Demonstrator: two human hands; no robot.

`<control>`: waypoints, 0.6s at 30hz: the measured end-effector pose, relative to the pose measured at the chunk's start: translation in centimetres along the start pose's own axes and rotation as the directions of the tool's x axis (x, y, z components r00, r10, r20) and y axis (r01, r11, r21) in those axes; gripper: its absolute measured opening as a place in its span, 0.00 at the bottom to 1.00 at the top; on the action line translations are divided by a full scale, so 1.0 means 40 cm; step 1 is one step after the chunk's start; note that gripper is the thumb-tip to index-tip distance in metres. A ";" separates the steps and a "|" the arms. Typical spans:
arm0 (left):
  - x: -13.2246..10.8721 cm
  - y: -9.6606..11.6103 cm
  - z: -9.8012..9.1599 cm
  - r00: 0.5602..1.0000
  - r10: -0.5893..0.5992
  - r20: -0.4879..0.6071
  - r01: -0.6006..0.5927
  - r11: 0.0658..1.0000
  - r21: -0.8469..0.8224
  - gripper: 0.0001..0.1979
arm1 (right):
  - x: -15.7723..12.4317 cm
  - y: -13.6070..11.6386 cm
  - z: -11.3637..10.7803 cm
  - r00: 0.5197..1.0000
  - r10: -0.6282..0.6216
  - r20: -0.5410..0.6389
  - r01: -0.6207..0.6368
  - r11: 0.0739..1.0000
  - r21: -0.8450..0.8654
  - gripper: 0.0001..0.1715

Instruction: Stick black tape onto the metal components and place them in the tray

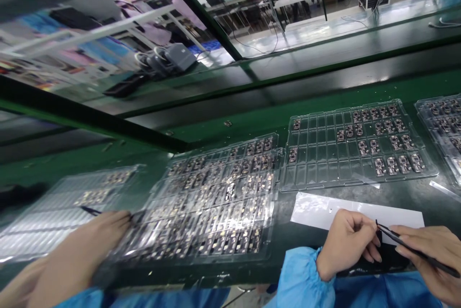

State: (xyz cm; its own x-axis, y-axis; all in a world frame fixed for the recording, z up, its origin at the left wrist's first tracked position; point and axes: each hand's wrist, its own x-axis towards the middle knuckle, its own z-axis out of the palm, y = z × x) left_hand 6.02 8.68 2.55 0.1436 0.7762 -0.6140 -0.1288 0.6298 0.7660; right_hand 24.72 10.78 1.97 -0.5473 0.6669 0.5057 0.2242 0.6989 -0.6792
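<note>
My left hand [345,245], in a blue sleeve, is curled into a pinch over a dark pad [391,261] at the bench's front edge; what its fingertips hold is too small to make out. My right hand [434,250] grips black tweezers [406,243], whose tips point left and almost touch my left fingertips. A white sheet [324,212] lies just behind both hands. Beyond it a clear tray [317,173] holds small circuit boards, mostly in its right half.
A stack of clear trays [216,202] full of boards sits left of my hands. Another person's hand [82,250] holding a thin dark tool rests on a blurred tray [43,231] at the far left. A further tray [442,125] is at the right. People work at benches behind.
</note>
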 end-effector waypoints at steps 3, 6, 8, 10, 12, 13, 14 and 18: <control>-0.001 0.001 0.002 1.000 0.005 -0.014 -0.005 1.000 0.013 0.14 | 0.000 -0.001 0.000 1.000 0.000 -0.019 0.000 1.000 -0.001 0.12; -0.002 -0.001 0.003 1.000 0.011 -0.024 -0.011 1.000 0.016 0.12 | 0.001 -0.004 0.002 1.000 0.003 -0.025 -0.003 1.000 0.005 0.11; -0.003 -0.004 0.005 0.999 0.010 -0.035 -0.010 1.000 0.011 0.12 | 0.003 -0.009 0.006 0.999 0.007 -0.036 -0.007 1.000 0.002 0.11; -0.003 -0.006 0.005 0.999 0.002 -0.046 -0.002 1.000 0.005 0.12 | 0.006 -0.014 0.010 0.998 0.007 -0.068 -0.008 1.000 -0.010 0.12; -0.003 -0.009 0.003 0.999 -0.006 -0.053 0.006 1.000 -0.001 0.13 | 0.008 -0.019 0.013 0.995 0.011 -0.098 -0.013 1.000 -0.019 0.14; -0.002 -0.009 0.002 0.998 -0.008 -0.054 0.008 1.000 -0.002 0.13 | 0.008 -0.020 0.013 0.993 0.021 -0.117 -0.024 1.000 -0.019 0.13; -0.001 -0.010 0.002 0.998 -0.008 -0.054 0.008 1.000 -0.002 0.14 | 0.007 -0.019 0.011 0.991 0.041 -0.130 -0.043 0.999 -0.015 0.12; -0.006 -0.014 0.010 0.998 0.012 -0.056 -0.012 1.000 -0.008 0.17 | -0.003 -0.002 -0.007 0.962 0.226 -0.156 -0.228 0.974 0.004 0.06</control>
State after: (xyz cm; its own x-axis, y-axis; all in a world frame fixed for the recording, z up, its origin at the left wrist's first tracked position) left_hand 6.46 8.14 2.35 0.0865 0.7841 -0.6146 -0.1388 0.6204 0.7719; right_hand 25.01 10.72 2.11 -0.3495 0.8396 0.4159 0.3400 0.5273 -0.7787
